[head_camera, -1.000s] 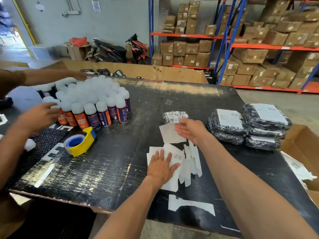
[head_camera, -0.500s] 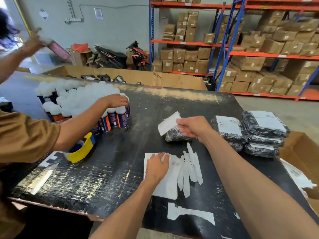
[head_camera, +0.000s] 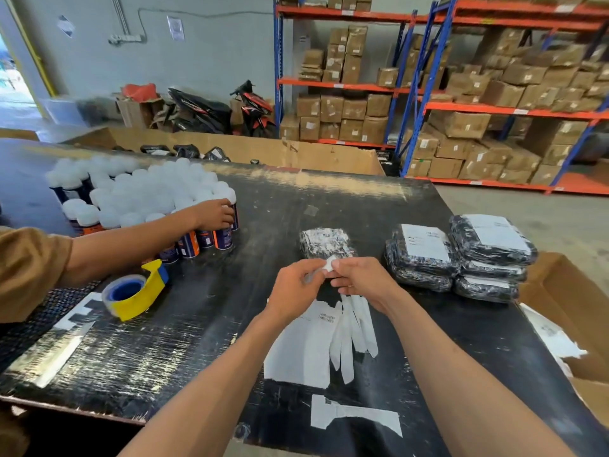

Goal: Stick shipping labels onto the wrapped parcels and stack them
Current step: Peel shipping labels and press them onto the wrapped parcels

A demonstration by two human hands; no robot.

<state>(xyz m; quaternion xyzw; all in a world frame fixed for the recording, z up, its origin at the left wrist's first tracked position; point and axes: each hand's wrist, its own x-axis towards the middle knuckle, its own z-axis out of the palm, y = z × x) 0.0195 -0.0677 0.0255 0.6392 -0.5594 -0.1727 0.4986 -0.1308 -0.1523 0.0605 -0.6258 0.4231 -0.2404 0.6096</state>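
My left hand (head_camera: 293, 285) and my right hand (head_camera: 362, 278) meet above the black table (head_camera: 230, 324), both pinching a small white shipping label (head_camera: 330, 264). Just beyond them lies a wrapped parcel (head_camera: 324, 240) in black film with no label on it. Under my hands sits a pile of white label sheets (head_camera: 303, 344) and peeled backing strips (head_camera: 354, 328). To the right stand two stacks of labelled parcels (head_camera: 425, 255), the further stack of labelled parcels (head_camera: 491, 255) being taller.
Another person's arm (head_camera: 148, 239) reaches from the left to a cluster of white-capped spray cans (head_camera: 141, 196). A yellow tape dispenser (head_camera: 135, 293) lies at the left. An open cardboard box (head_camera: 573, 311) stands off the table's right edge. Shelving with cartons fills the background.
My right hand has brought the label back towards me, and my left hand has lifted off the sheet pile to join it. The other person's arm stays at the cans.
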